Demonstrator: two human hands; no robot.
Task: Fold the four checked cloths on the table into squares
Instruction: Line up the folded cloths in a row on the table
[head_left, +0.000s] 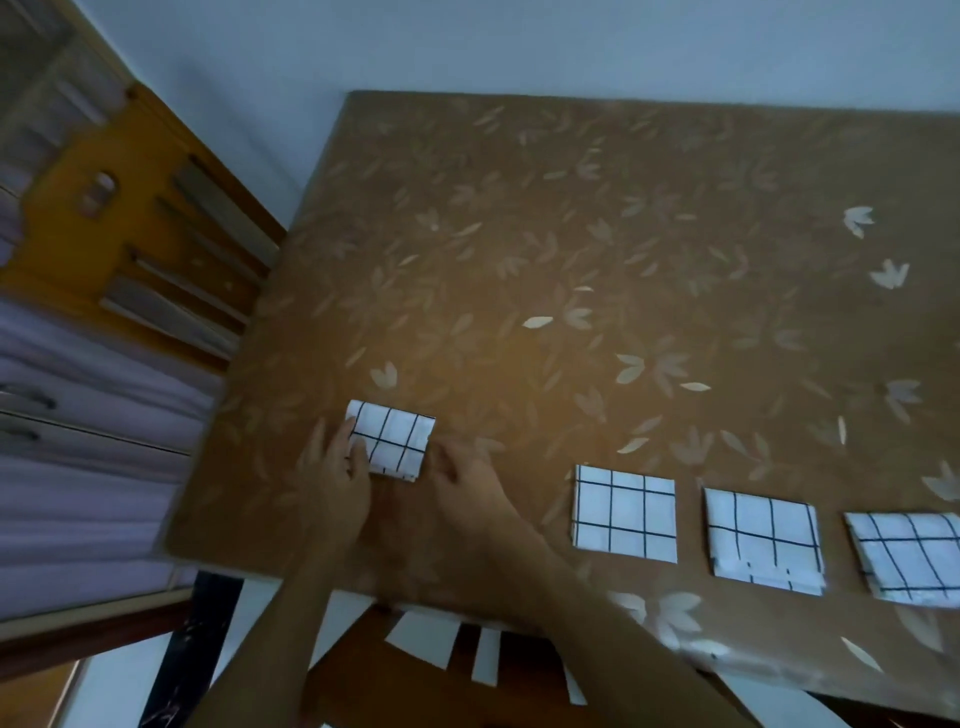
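Your left hand rests flat-fingered on the leftmost cloth, folded near the table edge. Your right hand is at its right corner, grip unclear through blur. Let go carelessly and the layers could spring open.

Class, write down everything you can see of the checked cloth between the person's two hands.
The checked cloth is white fabric with thin dark grid lines, folded into a small, roughly square pad. It lies flat, slightly turned, on the brown leaf-patterned table, apart from three other folded cloths to its right. The left hand rests its fingers on its left edge; the right hand is at its lower right corner, grip too blurred to judge.
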